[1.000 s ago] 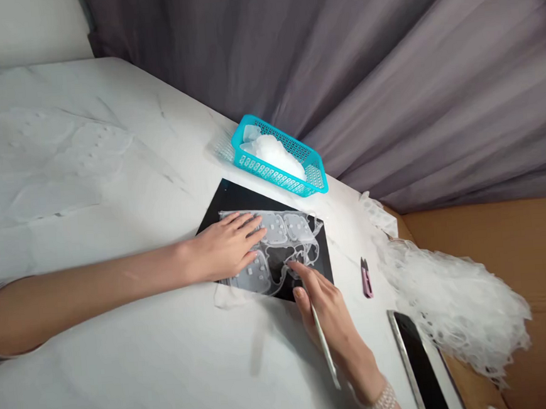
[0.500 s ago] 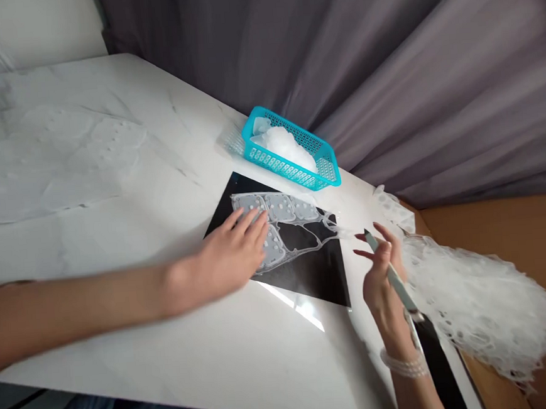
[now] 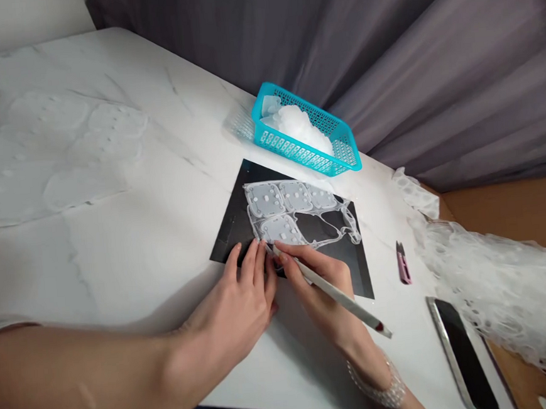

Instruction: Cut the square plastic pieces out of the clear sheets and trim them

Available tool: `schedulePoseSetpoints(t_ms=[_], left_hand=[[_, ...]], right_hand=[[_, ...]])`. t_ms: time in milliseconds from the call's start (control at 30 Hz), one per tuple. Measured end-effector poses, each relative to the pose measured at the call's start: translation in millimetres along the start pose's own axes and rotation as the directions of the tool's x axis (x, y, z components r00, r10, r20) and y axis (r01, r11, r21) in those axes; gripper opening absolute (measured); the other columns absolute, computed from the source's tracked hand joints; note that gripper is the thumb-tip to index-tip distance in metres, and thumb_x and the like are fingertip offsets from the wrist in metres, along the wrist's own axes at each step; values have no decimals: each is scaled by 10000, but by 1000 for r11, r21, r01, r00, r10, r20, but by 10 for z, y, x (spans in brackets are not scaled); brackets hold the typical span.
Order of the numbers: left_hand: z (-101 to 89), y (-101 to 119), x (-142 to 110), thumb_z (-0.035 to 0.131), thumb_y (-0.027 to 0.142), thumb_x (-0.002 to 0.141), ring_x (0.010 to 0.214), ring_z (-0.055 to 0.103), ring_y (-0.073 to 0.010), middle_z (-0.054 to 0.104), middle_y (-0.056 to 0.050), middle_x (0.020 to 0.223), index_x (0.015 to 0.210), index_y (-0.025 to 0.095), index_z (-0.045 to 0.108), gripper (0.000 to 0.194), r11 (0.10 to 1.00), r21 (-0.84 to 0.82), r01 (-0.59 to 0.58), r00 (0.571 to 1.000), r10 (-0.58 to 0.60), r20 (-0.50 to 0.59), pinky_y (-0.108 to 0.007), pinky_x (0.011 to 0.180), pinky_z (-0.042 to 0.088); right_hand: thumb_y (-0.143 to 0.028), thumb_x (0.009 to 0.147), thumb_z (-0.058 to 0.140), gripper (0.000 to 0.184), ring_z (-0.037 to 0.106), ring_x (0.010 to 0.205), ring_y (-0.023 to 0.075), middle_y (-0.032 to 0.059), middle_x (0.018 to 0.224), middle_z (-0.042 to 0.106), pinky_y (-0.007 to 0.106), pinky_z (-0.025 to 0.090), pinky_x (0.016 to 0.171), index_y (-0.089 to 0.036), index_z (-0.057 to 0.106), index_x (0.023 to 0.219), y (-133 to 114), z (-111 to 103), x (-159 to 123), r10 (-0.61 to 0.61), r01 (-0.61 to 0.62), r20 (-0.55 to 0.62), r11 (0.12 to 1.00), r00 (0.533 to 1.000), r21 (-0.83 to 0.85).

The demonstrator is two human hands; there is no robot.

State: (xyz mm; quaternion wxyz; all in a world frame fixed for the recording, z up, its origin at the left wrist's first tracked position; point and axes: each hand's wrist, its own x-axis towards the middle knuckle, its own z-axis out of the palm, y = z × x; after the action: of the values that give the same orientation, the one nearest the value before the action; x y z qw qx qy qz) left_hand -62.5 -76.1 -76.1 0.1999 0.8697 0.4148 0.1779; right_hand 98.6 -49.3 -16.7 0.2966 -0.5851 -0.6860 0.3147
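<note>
On a black board lies a translucent molded sheet with rounded, dotted panels and cut-out gaps at its right side. My right hand is closed round a slim, pale pen-shaped tool that looks like a craft knife. Its working end is at the sheet's lower edge, partly hidden by my fingers. My left hand is open, fingers stretched out and their tips pressing beside that lower edge. The two hands' fingertips are close together.
Behind the board stands a blue basket holding white translucent pieces. To the right are pink snips, a phone and a heap of translucent scrap over a cardboard box. More translucent sheets lie at the left.
My right hand has moved left with the tool, from beyond the board to the sheet's lower edge. My left hand has slid down off the panels. The loose strand at the right has been let go.
</note>
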Motion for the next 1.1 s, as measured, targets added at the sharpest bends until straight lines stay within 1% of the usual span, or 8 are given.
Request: schedulePoseSetpoints(t_ms=[100,233,400,500,700,833,967,1100], left_hand=[[-3,4,-3,453,129,893,1495,-7,-350,283,-182,1584,1495,90,432,604,1000,24,1,1000,-1,25,-639,1216,75],[-35,19,-5,510,82,816,1491,41,-394,348,-210,1557,1417,54,531,602,997,54,-50,998,49,35,-637,1223,85],[-162,68,-7,590,41,688,1472,125,-470,401,-257,1520,1332,20,612,645,968,211,-138,986,114,123,-647,1219,89],[-196,74,-6,572,58,706,1486,96,-452,405,-226,1531,1341,65,616,637,966,212,-150,985,128,117,-665,1209,117],[-152,64,-42,601,45,679,1499,94,-454,393,-211,1545,1345,81,611,668,942,288,-173,978,129,166,-660,1211,17],[-103,15,-66,576,12,694,1504,143,-429,453,-178,1518,1262,134,679,590,945,275,-177,980,142,143,-669,1198,-63],[-79,-32,-60,533,62,809,1508,205,-367,552,-113,1452,1256,232,687,503,979,166,-118,991,107,76,-655,1217,1],[-94,39,-49,499,95,852,1462,332,-362,605,-125,1392,1271,239,680,479,983,162,-86,996,83,29,-651,1218,42]], right_hand=[[-252,930,587,197,755,801,210,82,1016,786,333,603,782,-201,748,1031,28,13,-17,-103,100,-19,988,995,-121],[-209,928,572,184,754,790,206,85,999,785,324,602,764,-206,738,1009,36,63,7,-204,193,-36,960,978,-201],[-221,973,508,200,710,705,179,66,904,762,282,548,638,-224,707,985,-55,79,11,-201,194,3,941,980,-279],[-206,975,493,193,685,684,176,67,897,742,275,513,594,-227,685,975,-104,24,-71,-191,202,66,930,979,-306],[-130,973,460,229,702,934,231,90,922,724,370,584,816,-219,667,931,-20,-1,-181,-337,345,82,876,938,-338],[-104,986,430,262,669,1079,239,153,1134,697,400,578,927,-161,659,1098,98,35,-101,-427,447,138,813,894,-373],[-124,1001,419,345,585,1271,290,208,1325,630,478,527,1031,-111,575,1308,136,12,-19,-436,503,252,745,864,-437],[-132,1014,385,357,585,1276,318,213,1326,637,482,541,992,-89,574,1314,76,-25,6,-416,544,351,660,839,-518]])
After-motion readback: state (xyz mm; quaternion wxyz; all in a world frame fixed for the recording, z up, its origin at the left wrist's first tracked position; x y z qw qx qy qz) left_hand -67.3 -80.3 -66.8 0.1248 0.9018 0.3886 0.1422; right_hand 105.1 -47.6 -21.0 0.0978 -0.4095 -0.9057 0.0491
